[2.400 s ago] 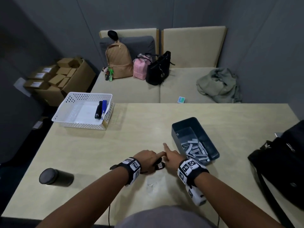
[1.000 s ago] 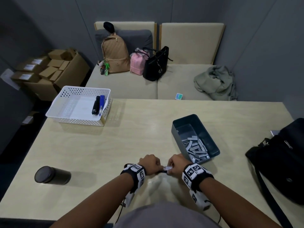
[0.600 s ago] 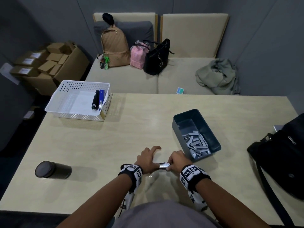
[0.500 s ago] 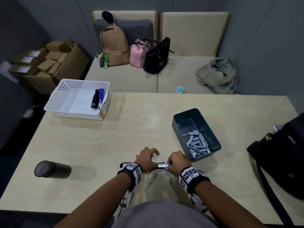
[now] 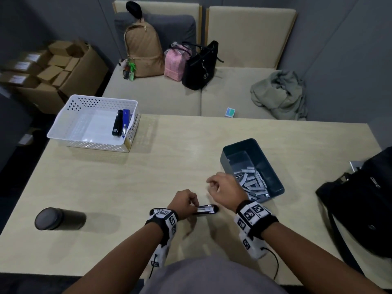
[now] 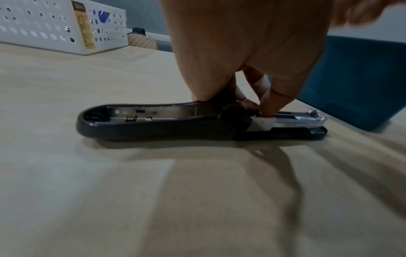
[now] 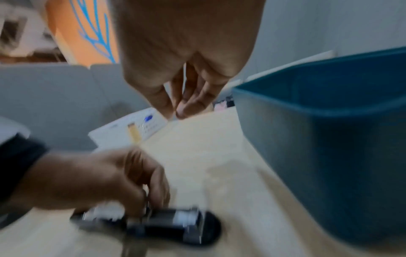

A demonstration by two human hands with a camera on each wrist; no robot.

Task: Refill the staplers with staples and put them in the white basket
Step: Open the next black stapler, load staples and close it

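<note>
A black stapler (image 5: 204,209) lies opened out flat on the table near its front edge, metal staple rail showing. My left hand (image 5: 186,201) holds it at the hinge, fingertips (image 6: 266,106) pressed into the rail of the stapler (image 6: 175,125). My right hand (image 5: 222,185) hovers above the table beside the dark blue bin (image 5: 273,172) of staple strips (image 5: 252,183). Its fingers (image 7: 186,106) are loosely curled and hold nothing. The white basket (image 5: 63,126) at the far left holds a black stapler (image 5: 117,124) and a blue stapler (image 5: 126,115).
A black tumbler (image 5: 59,218) lies on its side at the front left. A black bag (image 5: 360,198) sits on the table's right edge. Behind the table is a sofa (image 5: 161,96) with bags and a jacket (image 5: 280,94). Cardboard boxes (image 5: 53,75) stand at the left.
My right hand has let go of the stapler's end and lifted up and right, toward the blue bin. My left hand still holds the stapler, whose rail now lies uncovered.
</note>
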